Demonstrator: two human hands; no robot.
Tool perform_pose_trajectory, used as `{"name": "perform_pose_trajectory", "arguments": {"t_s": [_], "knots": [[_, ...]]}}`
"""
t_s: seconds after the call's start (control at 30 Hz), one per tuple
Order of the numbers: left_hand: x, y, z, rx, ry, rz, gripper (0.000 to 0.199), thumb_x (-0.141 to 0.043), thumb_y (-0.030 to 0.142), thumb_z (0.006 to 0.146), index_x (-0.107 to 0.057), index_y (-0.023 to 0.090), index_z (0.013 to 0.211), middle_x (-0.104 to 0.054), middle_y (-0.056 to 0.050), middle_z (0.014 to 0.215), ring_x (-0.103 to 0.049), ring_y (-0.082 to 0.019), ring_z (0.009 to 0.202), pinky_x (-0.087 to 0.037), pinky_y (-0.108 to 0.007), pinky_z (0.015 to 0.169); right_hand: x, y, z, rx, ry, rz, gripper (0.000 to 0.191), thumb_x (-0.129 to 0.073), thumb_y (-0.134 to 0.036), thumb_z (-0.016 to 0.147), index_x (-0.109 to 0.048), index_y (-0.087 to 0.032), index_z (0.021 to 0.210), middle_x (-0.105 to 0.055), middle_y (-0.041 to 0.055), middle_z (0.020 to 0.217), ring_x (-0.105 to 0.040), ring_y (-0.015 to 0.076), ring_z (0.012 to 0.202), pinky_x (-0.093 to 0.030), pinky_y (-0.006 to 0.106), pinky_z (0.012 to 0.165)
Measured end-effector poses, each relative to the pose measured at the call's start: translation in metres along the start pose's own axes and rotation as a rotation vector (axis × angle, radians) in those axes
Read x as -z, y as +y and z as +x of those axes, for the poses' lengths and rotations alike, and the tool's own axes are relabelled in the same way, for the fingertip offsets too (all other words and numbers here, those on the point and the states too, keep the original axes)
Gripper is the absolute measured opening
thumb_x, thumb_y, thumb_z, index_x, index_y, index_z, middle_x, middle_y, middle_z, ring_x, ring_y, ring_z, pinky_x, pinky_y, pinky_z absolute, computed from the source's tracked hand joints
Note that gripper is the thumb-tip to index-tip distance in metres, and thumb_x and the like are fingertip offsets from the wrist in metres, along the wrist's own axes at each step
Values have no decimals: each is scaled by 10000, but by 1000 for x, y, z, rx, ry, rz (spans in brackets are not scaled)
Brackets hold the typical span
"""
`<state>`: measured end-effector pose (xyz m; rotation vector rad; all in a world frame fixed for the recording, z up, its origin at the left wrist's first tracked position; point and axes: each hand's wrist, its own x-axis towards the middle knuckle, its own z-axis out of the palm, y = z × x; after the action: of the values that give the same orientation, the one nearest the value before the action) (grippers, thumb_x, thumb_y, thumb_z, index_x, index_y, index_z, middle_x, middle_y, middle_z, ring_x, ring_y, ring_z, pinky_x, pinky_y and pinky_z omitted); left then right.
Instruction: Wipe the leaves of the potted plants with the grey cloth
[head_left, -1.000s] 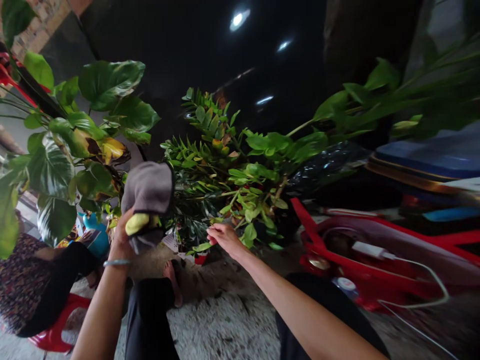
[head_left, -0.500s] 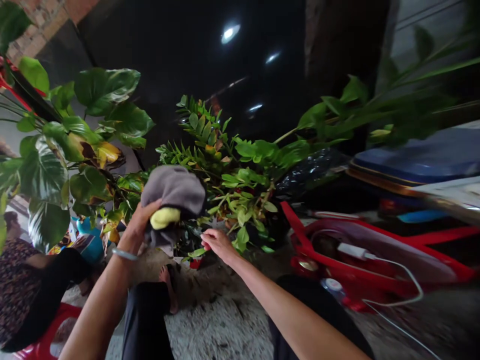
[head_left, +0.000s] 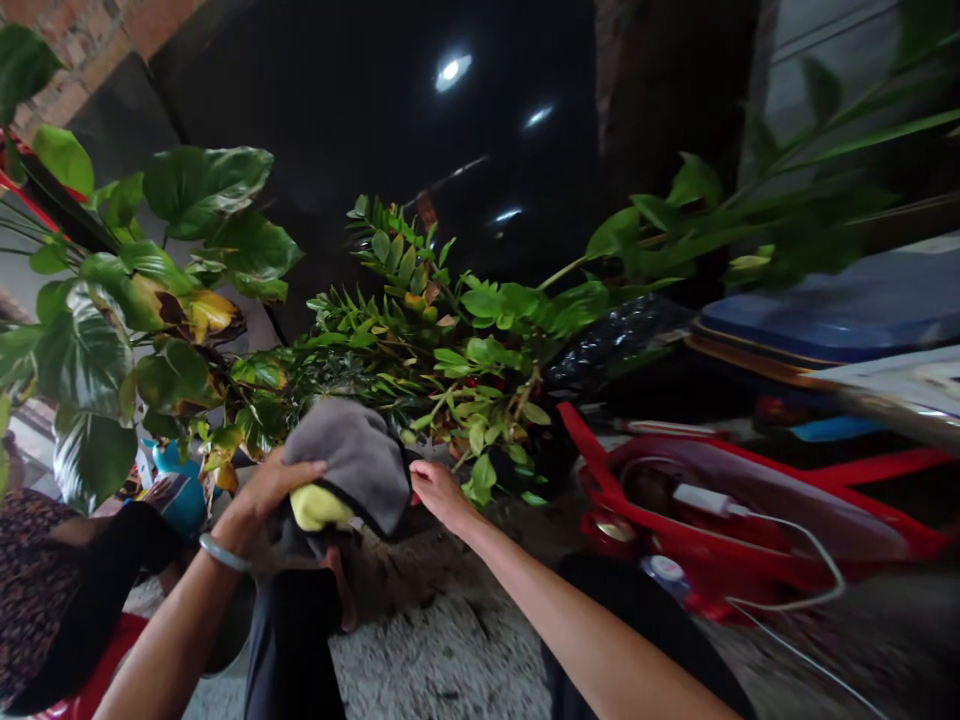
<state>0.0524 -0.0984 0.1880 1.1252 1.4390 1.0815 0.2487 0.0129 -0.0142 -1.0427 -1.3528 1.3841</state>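
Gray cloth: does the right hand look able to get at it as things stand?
Probably yes: the right hand is beside the right edge of the gray cloth, with nothing evident between them; the left hand grips its other side, leaving that edge free.

Fingers of left hand [head_left: 264, 493] hidden, probably beneath grey cloth [head_left: 350, 452].

We see a dim scene, white glints [head_left: 453, 72] glaring off a black panel [head_left: 337, 110], deep shadow at upper right, and leaves [head_left: 821, 90] stretched and blurred toward the right edge.
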Motion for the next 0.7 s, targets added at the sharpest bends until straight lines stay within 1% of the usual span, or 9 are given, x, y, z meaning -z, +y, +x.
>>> {"name": "perform_pose_trajectory", "arguments": {"t_s": [0.1,0.17,0.23,0.3,0.37,0.43,0.53,0.63,0.7], "knots": [[9,30,19,-173,229,-102,478,-891,340,662,-759,190,1096,-819,-65,974,-767,-267,858,-606,-343,788,-4,-1,1,-24,-10,-12,167,-584,-302,746,-597,-218,602,-668,-2,546,-612,156,486,-478,245,512],[7,23,33,-174,296,-154,431,-868,324,682,-756,171,1069,-819,-57,923,-763,-241,822,-604,-334,798,-9,-2,3,-31,-7,-22,167,-579,-316,752,-598,-222,614,-671,2,548,-626,160,494,-485,245,520],[1,-6,34,-90,275,-158,396,-867,307,662,-767,130,1002,-812,-77,845,-761,-249,771,-608,-352,780,-11,-2,4,-34,0,-29,188,-571,-330,761,-587,-228,604,-661,3,531,-622,164,486,-481,249,511],[-4,-46,19,14,211,-135,415,-902,295,590,-782,106,940,-805,-115,808,-765,-291,762,-612,-380,746,-10,-1,5,-34,5,-33,205,-569,-338,765,-580,-231,591,-650,1,513,-612,166,474,-474,254,502],[-2,-79,-4,172,52,-98,428,-921,326,568,-802,141,935,-814,-128,888,-765,-302,820,-607,-378,770,-6,0,4,-30,5,-37,200,-590,-333,756,-589,-229,586,-645,-2,506,-609,164,476,-472,251,506],[10,-89,-27,207,-22,-47,400,-919,334,586,-811,172,935,-817,-121,945,-759,-297,847,-601,-377,806,-1,1,3,-29,-5,-37,180,-613,-328,748,-611,-221,602,-658,-4,522,-616,160,486,-475,248,517],[37,-62,-38,92,142,-91,363,-914,329,595,-790,179,902,-813,-88,888,-757,-287,818,-604,-385,812,1,2,2,-38,-18,-23,177,-615,-336,765,-623,-214,637,-685,0,564,-631,161,504,-498,253,541],[54,-24,-19,-122,376,-279,309,-892,343,612,-736,179,823,-784,-56,772,-759,-284,836,-604,-382,824,-3,1,3,-49,-12,-16,168,-607,-325,782,-621,-214,656,-699,5,582,-646,167,513,-515,260,553],[51,-19,1,-183,430,-342,320,-886,373,606,-710,190,801,-771,-42,737,-759,-285,877,-597,-390,865,-7,-1,5,-56,-4,-19,160,-602,-309,787,-620,-218,656,-696,7,571,-647,171,505,-509,259,534]]}}
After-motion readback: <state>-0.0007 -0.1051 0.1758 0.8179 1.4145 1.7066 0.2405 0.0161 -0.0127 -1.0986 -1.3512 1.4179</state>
